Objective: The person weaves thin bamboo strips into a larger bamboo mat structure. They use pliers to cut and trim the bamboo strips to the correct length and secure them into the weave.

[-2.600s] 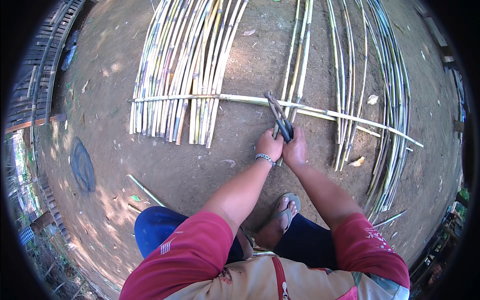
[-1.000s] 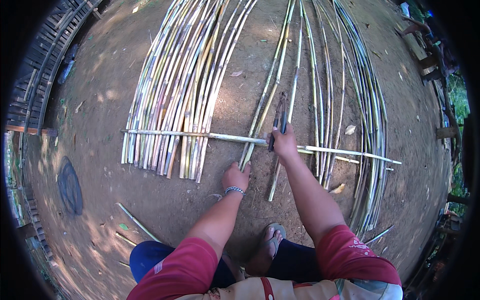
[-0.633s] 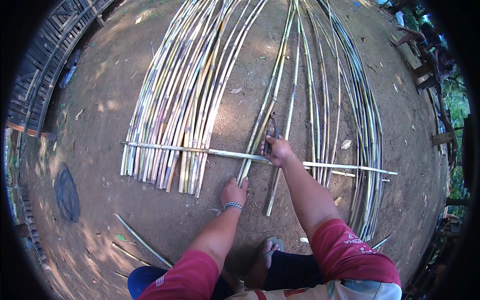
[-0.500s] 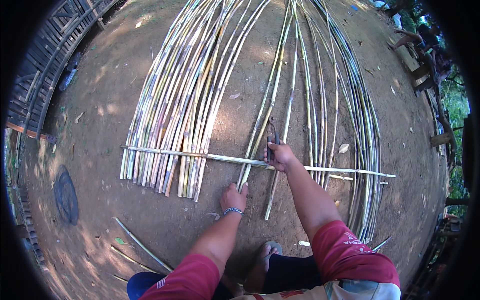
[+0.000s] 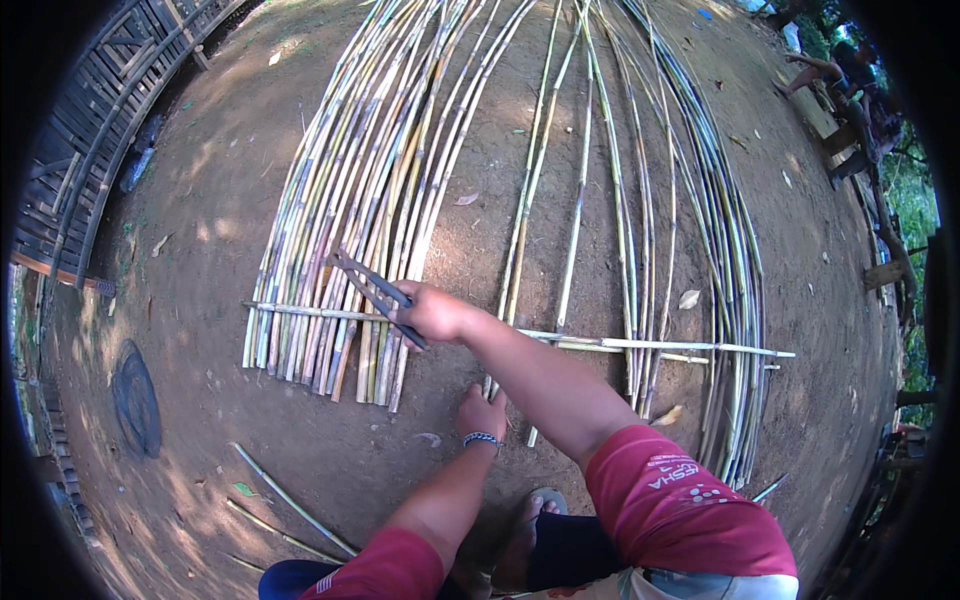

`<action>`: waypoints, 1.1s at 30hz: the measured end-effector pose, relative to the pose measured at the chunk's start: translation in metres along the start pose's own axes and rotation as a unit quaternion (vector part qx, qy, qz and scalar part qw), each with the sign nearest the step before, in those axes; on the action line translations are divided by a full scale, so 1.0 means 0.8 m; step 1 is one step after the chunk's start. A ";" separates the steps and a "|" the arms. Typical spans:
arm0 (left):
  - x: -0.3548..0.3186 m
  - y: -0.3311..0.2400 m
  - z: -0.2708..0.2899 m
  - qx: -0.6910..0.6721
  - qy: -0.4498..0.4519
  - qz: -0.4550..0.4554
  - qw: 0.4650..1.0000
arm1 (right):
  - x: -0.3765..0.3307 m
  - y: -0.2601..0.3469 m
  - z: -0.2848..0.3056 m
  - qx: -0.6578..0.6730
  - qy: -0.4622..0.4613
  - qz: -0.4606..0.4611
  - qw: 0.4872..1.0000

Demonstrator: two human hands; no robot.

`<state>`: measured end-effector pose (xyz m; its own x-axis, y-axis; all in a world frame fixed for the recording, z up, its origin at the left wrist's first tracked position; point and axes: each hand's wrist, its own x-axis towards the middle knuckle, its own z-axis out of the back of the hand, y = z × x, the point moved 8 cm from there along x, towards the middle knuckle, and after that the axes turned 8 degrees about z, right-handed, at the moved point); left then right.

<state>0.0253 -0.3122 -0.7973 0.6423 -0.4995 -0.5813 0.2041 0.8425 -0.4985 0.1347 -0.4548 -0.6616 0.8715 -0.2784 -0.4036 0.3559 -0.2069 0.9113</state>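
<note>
Reaching across to the left, the right hand (image 5: 432,313) is gripping a dark two-pronged metal tool (image 5: 375,290), its fingers clenched around the handle while the prongs are pointing away over the dense bundle of bamboo canes (image 5: 350,230). Nearer the body, the left hand (image 5: 482,412), wearing a beaded bracelet (image 5: 482,438) at the wrist, is resting on the dirt ground (image 5: 180,420) at the near ends of two canes (image 5: 525,210), though whether it is pressing flat or holding an end is hard to tell. A thin crosswise cane (image 5: 640,345) is running under the right hand and over the lengthwise ones. Judging by the layout, the work is looking only partly done: beyond the left hand the canes are lying tightly packed, while to the right of the hands they are lying in looser groups with bare ground showing between, as far as the curved outer bundle (image 5: 735,300). No packages, labels or signs are showing near the hands; the only print is white lettering on the red shorts (image 5: 690,500) just below the right forearm.
</note>
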 end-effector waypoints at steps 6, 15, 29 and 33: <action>0.030 0.016 0.083 0.049 0.028 0.005 0.998 | -0.027 -0.057 0.083 0.019 -0.271 -0.050 0.961; 0.024 -0.003 0.038 0.083 0.105 -0.050 0.990 | -0.026 -0.190 0.240 -0.012 -0.522 -0.029 0.852; 0.018 0.011 0.048 0.168 0.074 -0.057 0.981 | 0.036 -0.192 0.202 -0.056 -0.495 0.009 0.867; 0.027 0.029 0.058 0.171 0.058 -0.059 0.982 | 0.045 -0.179 0.187 0.038 -0.473 0.011 0.880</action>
<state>0.0780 -0.2937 -0.7918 0.5151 -0.6014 -0.6108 0.5212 0.7854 -0.3338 0.0648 -0.5759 -0.8190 0.1948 -0.9318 -0.3064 0.2873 -0.2445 0.9261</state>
